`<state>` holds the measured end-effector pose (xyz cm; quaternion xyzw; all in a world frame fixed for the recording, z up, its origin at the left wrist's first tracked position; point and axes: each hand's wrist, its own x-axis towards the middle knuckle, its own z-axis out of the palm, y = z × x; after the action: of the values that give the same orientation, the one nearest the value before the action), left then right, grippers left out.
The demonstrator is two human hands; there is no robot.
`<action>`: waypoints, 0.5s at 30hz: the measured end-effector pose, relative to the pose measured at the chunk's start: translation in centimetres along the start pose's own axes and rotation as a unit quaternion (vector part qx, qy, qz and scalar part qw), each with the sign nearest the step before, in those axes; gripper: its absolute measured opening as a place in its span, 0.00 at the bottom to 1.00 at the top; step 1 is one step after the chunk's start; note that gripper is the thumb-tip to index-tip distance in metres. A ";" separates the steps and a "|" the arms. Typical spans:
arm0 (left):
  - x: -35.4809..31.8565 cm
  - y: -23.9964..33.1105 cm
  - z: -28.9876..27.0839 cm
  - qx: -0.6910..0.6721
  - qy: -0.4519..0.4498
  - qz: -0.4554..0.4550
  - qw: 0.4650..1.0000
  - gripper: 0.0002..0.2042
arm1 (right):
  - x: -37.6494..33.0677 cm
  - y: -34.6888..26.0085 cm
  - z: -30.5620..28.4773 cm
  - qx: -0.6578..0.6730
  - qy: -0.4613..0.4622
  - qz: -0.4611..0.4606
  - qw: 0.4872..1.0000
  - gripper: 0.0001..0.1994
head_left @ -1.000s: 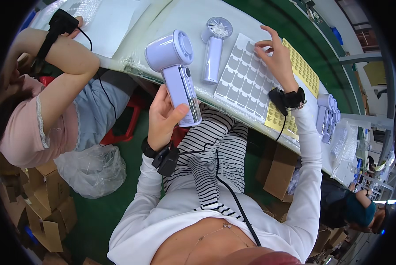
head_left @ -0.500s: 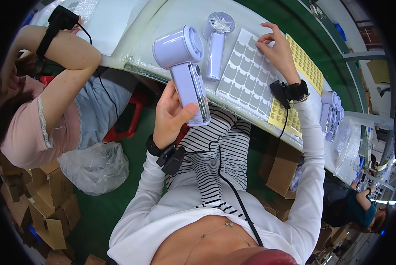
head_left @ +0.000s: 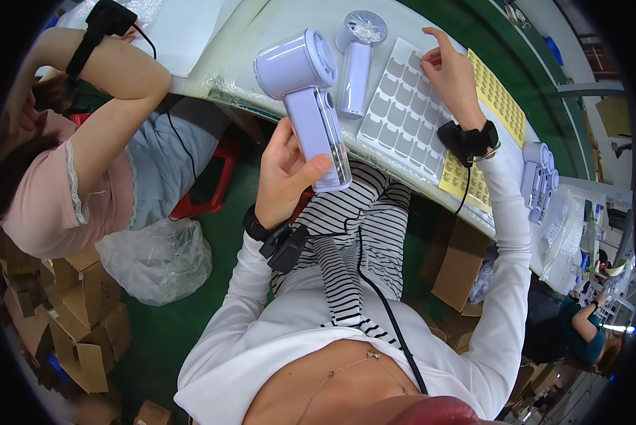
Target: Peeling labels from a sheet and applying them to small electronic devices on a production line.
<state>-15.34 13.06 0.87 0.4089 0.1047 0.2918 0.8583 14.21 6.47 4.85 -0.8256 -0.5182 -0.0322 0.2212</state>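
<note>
My left hand grips the handle of a lavender handheld fan, raised in front of the table edge with its round head up. A second lavender fan lies on the table, its blades facing up. Beside it is a white sheet of grey stickers. At that sheet's far right corner is my right hand, thumb and a finger pinched together and another finger raised. Whether a sticker is between the fingertips cannot be made out. Past this hand lies a yellow sheet of small labels.
Several more lavender fans stand at the table's right, near bubble wrap. A co-worker's arm rests on the table at left. Below are a clear plastic bag, cardboard boxes and a red stool.
The whole view has shifted slightly, moving the scene up and right in the picture. My left hand still holds the fan. My right hand stays at the sticker sheet with its fingers slightly shifted.
</note>
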 end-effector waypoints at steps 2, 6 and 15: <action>0.1 0.0 0.4 0.051 0.019 0.020 0.998 0.29 | 0.1 0.5 -0.1 0.031 -0.009 0.031 0.999 0.25; -0.4 0.5 0.5 0.004 0.010 -0.017 1.000 0.30 | -0.8 1.0 -1.8 0.104 0.010 0.002 0.994 0.24; 1.4 2.8 3.8 -0.193 -0.013 -0.068 0.979 0.19 | -9.3 -12.0 -9.7 0.450 0.045 -0.047 0.890 0.31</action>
<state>-13.75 12.82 5.53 0.2312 0.0630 0.2421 0.9402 1.24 -0.83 14.93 -0.6097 -0.5047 0.1571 0.5907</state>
